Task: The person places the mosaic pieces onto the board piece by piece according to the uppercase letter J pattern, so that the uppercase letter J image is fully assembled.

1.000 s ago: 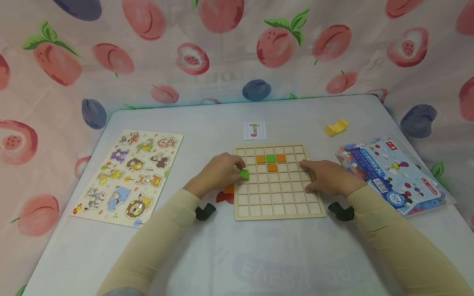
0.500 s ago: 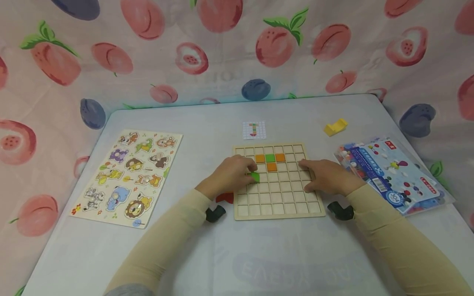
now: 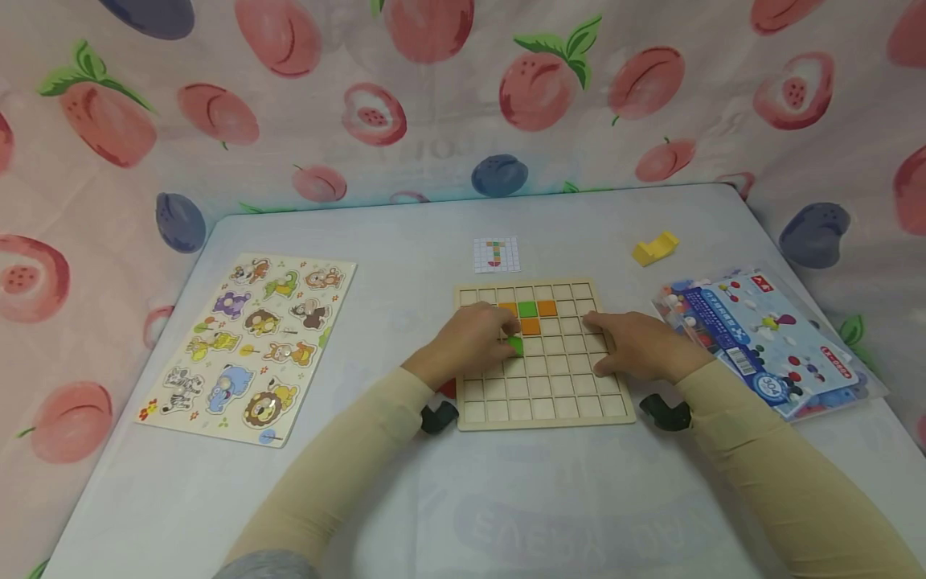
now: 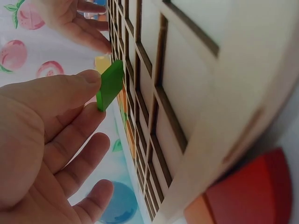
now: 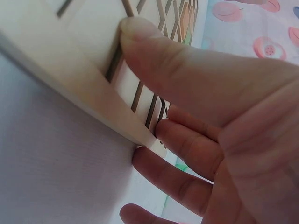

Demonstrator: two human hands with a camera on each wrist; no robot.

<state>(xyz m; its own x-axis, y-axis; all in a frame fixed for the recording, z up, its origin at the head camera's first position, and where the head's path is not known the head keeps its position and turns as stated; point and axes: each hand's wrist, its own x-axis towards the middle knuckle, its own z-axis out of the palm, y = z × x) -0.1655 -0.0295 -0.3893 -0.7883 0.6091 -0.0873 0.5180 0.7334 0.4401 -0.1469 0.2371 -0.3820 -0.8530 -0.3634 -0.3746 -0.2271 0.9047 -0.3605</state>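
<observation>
My left hand (image 3: 473, 342) pinches a green square tile (image 4: 110, 86) between thumb and fingertip. It hovers over the left-middle of a wooden grid board (image 3: 546, 410), just below an orange tile (image 3: 531, 326) set in a square. Above that orange tile a row holds a green tile (image 3: 527, 309) with an orange tile (image 3: 546, 308) to its right and another, partly covered by my hand, to its left. My right hand (image 3: 640, 344) rests on the board's right edge, thumb (image 5: 154, 51) on the top face and other fingers spread along the edge.
Behind the board lies a small pattern card (image 3: 497, 254). An animal puzzle board (image 3: 249, 346) is at the left, a plastic pack (image 3: 774, 342) at the right, a yellow piece (image 3: 656, 248) at the back. A red piece (image 4: 252, 191) sits by the board's left edge.
My left hand has carried the green tile to the right, from the board's left edge to over its squares beneath the lower orange tile. My right hand has stayed put.
</observation>
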